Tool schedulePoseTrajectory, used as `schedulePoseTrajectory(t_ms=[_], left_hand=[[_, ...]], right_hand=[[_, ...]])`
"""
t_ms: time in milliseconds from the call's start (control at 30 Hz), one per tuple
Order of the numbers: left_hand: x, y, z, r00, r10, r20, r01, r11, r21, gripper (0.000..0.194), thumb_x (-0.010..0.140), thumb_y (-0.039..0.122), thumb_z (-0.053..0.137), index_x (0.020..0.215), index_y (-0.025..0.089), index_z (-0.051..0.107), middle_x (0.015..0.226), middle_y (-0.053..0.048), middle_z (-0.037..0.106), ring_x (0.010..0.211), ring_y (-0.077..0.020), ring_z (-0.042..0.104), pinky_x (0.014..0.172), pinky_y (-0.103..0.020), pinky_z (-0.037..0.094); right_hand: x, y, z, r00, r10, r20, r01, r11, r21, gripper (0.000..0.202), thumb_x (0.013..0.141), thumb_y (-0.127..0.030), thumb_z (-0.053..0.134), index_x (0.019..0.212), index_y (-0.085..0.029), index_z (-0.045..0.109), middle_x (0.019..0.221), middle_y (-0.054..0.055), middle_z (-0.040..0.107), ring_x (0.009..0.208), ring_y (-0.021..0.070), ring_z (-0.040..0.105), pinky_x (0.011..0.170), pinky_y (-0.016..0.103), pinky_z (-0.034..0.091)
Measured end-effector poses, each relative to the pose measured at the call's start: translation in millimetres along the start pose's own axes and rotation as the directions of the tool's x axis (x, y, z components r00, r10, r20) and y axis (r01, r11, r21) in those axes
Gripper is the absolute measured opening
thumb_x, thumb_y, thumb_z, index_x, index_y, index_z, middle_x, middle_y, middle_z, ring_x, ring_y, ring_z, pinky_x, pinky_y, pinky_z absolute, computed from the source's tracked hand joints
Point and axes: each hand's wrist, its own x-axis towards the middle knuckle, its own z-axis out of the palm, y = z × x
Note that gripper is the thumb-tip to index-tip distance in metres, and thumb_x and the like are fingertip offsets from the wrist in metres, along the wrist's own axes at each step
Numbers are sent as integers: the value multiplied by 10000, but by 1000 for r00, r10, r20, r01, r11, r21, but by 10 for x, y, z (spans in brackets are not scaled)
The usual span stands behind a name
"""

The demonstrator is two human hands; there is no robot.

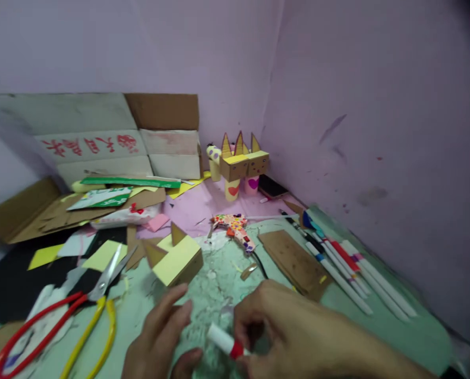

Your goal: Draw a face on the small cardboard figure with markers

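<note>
Head view: a red-banded white marker (pixel 223 338) is being pinched between the bent fingers of the right hand (pixel 282 321), low over the counter (pixel 412 337), its white end being pointed toward the left hand (pixel 156 337). The left fingers are being held wide and curved, with nothing seen between them; whether the yellow-topped box (pixel 179 258) just beyond is being touched by a fingertip cannot be told. Two pointed ears (pixel 177 234) are being carried by that box, while two similar boxes (pixel 245 164) are being supported on paper tubes (pixel 232 190) in the far corner. The step in hand is being judged as the opening or closing of the marker; which of the two is not being shown. For either, a steady hold on the white end by the left fingers seems to be called for, without the box being knocked.
</note>
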Motion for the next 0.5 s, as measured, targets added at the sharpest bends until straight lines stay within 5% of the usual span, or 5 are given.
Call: schedulePoseTrajectory(t_ms=[100, 233, 367, 500], left_hand=[[79, 27, -138, 964, 253, 81, -260, 962, 88, 296, 963, 161, 321, 1187, 204, 510, 1088, -108, 636, 941, -177, 646, 769, -239, 531], [183, 20, -298, 893, 401, 202, -434, 886, 160, 320, 890, 83, 302, 1126, 139, 511, 945, -121, 664, 817, -179, 655, 649, -250, 523], [215, 66, -314, 841, 420, 340, -483, 867, 124, 193, 892, 110, 334, 987, 169, 492, 718, -43, 612, 560, -172, 564, 471, -276, 444], [185, 87, -278, 844, 359, 398, -449, 879, 159, 187, 823, 56, 336, 863, 204, 443, 641, -9, 521, 520, -181, 485, 442, -291, 367]], right_hand=[[222, 32, 291, 936, -90, 341, -33, 941, 338, 126, 662, -228, 663, 660, -171, 551, 517, -77, 488, 443, 45, 397, 390, 138, 288], [377, 209, 382, 878, -214, 427, -120, 767, 630, 216, 701, -333, 654, 793, -146, 596, 526, -72, 500, 405, 35, 414, 394, 126, 368], [388, 299, 368, 882, -142, 449, -164, 801, 575, 382, 713, -469, 696, 883, -134, 624, 543, -63, 505, 373, 42, 415, 326, 122, 350], [358, 286, 379, 887, -119, 447, -126, 868, 480, 553, 737, -654, 637, 896, -125, 642, 547, -62, 485, 364, 32, 381, 310, 118, 326]])
